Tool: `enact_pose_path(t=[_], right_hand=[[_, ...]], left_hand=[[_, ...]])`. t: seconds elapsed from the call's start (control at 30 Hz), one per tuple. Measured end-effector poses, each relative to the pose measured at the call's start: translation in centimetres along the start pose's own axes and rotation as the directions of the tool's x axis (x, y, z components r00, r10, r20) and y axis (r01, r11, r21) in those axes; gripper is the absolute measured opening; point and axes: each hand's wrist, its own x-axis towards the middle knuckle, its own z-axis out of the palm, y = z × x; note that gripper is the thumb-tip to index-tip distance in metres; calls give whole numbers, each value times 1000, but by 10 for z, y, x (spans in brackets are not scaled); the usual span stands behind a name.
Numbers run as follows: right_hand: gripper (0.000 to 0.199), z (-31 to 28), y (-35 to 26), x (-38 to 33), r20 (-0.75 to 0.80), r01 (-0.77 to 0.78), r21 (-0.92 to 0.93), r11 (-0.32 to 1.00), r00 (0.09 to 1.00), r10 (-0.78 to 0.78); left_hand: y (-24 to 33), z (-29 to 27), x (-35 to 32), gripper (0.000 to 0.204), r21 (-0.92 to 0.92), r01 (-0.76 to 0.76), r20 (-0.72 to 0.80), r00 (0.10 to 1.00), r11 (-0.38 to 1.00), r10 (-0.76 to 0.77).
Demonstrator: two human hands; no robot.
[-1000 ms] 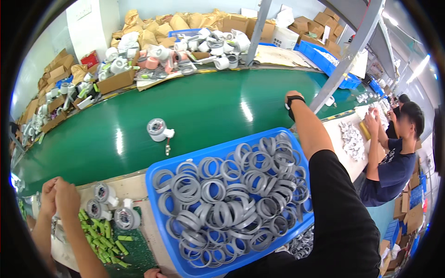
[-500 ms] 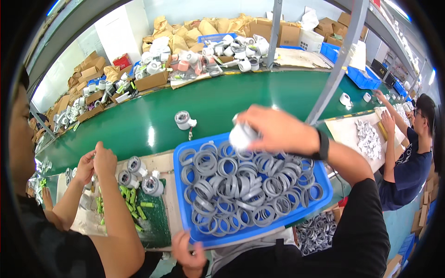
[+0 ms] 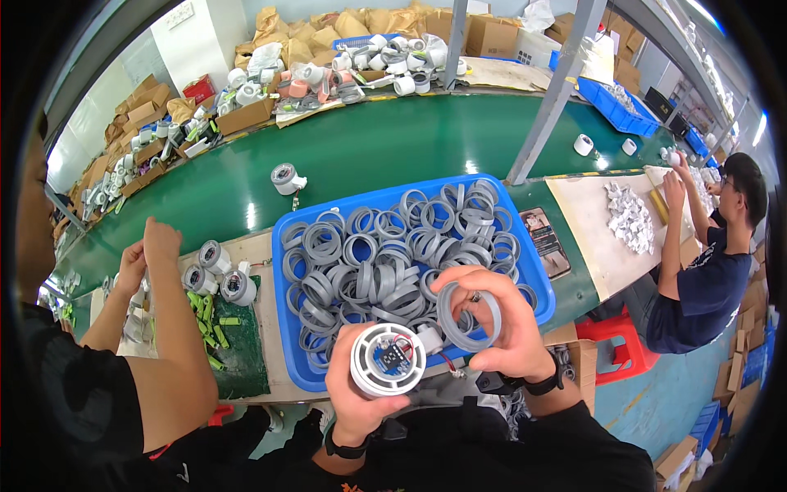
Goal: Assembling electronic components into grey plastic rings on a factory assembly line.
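My left hand (image 3: 357,421) is wrapped round a white round housing (image 3: 388,361) whose open face points up. A circuit board with red wires shows inside its slotted rim. From its side a white stub (image 3: 429,339) and a wire lead toward my right hand (image 3: 522,338). Between thumb and fingers, my right hand grips a grey ring (image 3: 445,320), tilted and close beside the housing but apart from it. Both hands are over the near edge of a blue tray (image 3: 529,246) heaped with similar grey rings (image 3: 393,271).
A green conveyor belt (image 3: 344,148) runs beyond the tray, carrying a white housing (image 3: 285,177). At left, a co-worker's hands (image 3: 146,256) are above white housings (image 3: 238,287) and green cylinders (image 3: 211,328). Another co-worker (image 3: 705,262) sits at right near white pieces (image 3: 630,217).
My right hand, which held a white part over the tray's far side, came back nearer and now has a grey ring. My left hand, formerly without a housing, holds one. The view shifted.
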Motion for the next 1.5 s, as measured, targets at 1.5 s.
enact_pose_path(t=[1.5], right_hand=[[71, 39, 2, -26, -42, 159, -279, 947, 983, -178]], left_hand=[[3, 14, 3, 83, -411, 26, 46, 999, 911, -8]])
